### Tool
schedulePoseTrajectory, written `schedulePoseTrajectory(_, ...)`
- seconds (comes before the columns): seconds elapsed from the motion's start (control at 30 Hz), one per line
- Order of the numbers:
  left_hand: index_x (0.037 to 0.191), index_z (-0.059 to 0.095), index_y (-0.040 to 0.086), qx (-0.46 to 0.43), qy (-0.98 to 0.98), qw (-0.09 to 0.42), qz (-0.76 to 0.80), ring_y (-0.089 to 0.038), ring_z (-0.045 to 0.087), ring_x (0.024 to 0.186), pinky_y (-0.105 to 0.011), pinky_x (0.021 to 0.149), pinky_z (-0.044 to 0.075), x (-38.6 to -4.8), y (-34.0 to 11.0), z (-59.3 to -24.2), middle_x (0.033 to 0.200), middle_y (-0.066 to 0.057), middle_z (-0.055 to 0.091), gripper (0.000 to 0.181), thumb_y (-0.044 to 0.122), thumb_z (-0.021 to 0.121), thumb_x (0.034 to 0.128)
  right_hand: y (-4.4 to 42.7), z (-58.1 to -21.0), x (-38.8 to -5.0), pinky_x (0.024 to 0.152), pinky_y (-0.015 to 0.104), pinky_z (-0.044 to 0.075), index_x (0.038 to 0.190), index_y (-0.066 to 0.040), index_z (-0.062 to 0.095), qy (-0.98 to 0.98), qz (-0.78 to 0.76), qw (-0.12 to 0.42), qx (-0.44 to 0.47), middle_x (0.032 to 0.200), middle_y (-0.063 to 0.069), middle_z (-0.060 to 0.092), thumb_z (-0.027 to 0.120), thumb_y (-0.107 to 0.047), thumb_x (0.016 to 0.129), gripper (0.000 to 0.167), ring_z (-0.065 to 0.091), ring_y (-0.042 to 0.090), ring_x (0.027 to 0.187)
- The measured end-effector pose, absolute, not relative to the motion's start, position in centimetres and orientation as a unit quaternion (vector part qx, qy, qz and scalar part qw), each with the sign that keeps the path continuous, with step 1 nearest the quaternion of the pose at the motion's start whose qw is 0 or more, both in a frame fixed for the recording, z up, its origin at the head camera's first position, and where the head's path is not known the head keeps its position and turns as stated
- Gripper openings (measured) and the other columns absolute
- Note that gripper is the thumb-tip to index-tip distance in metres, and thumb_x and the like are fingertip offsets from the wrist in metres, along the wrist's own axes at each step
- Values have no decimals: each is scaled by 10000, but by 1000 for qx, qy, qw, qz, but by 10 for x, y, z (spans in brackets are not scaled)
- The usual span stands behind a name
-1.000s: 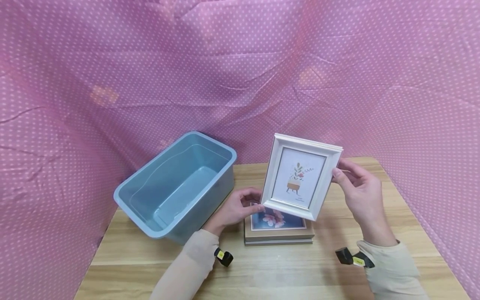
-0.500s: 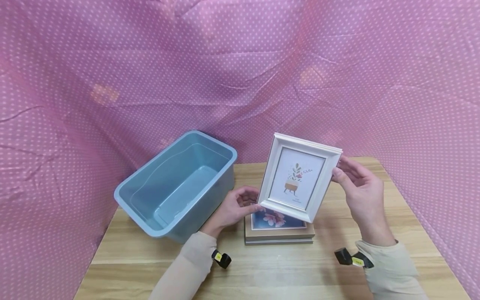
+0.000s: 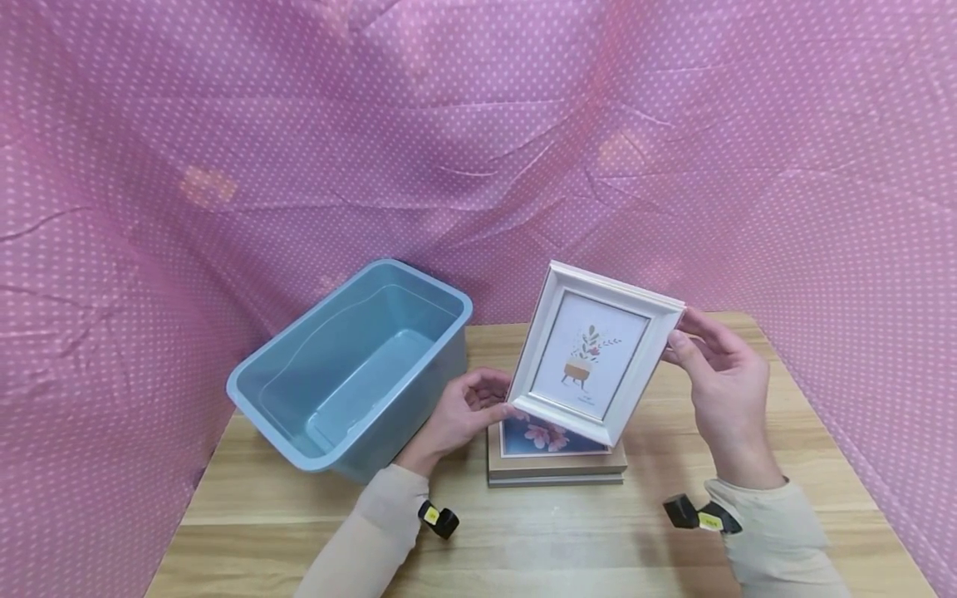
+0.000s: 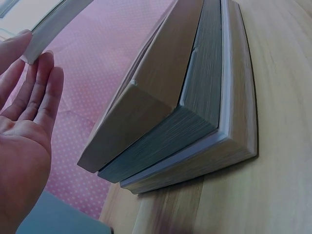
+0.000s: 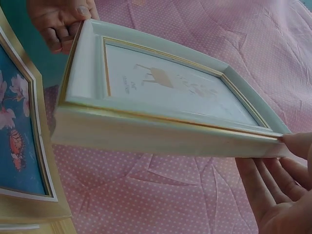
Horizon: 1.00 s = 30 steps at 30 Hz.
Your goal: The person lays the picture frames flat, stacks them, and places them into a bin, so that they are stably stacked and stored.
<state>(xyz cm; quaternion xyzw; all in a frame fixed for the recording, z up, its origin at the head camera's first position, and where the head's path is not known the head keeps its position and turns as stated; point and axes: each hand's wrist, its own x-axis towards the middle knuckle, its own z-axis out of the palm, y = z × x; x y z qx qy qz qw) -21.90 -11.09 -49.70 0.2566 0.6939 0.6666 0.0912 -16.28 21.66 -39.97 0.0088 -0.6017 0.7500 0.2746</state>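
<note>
Both hands hold a white picture frame [image 3: 631, 390] with a potted-plant print, tilted above a stack. My left hand [image 3: 462, 415] pinches its lower left corner between thumb and fingers, as the left wrist view shows at the frame's corner [image 4: 34, 48]. On the right edge, my right hand [image 3: 728, 399] grips with the thumb in front and the fingers behind, seen also in the right wrist view. Under it lies a stack of picture frames, topped by a wooden frame [image 3: 557, 469] with a pink flower picture. A dark grey frame [image 4: 161, 136] and another wooden frame [image 4: 204, 168] lie beneath.
To the left stands a blue-grey plastic bin [image 3: 441, 374], with nothing visible inside. The wooden table [image 3: 553, 548] bears everything. A pink dotted cloth [image 3: 478, 149] hangs behind and along both sides.
The white picture frame has tilted a little further, its lower left corner shifting left and its lower right corner dropping slightly. My left hand moved slightly left with it; the stack and bin stayed put.
</note>
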Motion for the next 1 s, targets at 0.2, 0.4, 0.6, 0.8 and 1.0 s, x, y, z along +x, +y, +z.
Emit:
schedulePoseTrajectory(0.2, 1300, 620, -129, 241, 690, 78, 678, -72, 713, 1087, -253, 1032, 603, -218, -113, -498, 1258, -342, 678, 450, 27, 804, 921, 214, -402, -164, 783, 307, 683, 1364, 148, 642, -547, 787, 282, 38, 1136, 83, 819, 661, 182, 958, 408, 812, 156, 933)
schedulePoseTrajectory(0.4, 1301, 625, -122, 218, 695, 63, 682, -81, 707, 1107, -259, 1039, 599, -216, -115, -497, 1276, -336, 681, 436, 16, 781, 918, 213, -404, -164, 789, 334, 687, 1377, 176, 610, -527, 800, 281, 54, 1130, 106, 818, 645, 190, 964, 415, 817, 178, 926)
schedulePoseTrajectory(0.6, 1279, 622, -161, 198, 681, 41, 704, -84, 712, 1097, -238, 1019, 605, -215, -116, -497, 1226, -173, 724, 400, -51, 751, 916, 213, -406, -165, 794, 350, 690, 1380, 193, 594, -514, 807, 280, 80, 1148, 121, 812, 617, 226, 958, 424, 821, 195, 941)
schedulePoseTrajectory(0.8, 1270, 597, -212, 181, 664, 26, 725, -78, 716, 1070, -217, 972, 618, -214, -117, -498, 1158, 47, 735, 391, -107, 717, 913, 214, -409, -165, 787, 376, 693, 1308, 210, 625, -499, 817, 274, 90, 1165, 156, 800, 609, 226, 963, 346, 828, 224, 913)
schedulePoseTrajectory(1.0, 1260, 606, -209, 160, 662, 16, 732, -81, 715, 1049, -201, 938, 622, -212, -116, -496, 1126, 88, 733, 366, -102, 712, 927, 215, -412, -164, 792, 389, 692, 1263, 206, 646, -492, 825, 265, 78, 1153, 169, 796, 609, 235, 957, 309, 828, 236, 918)
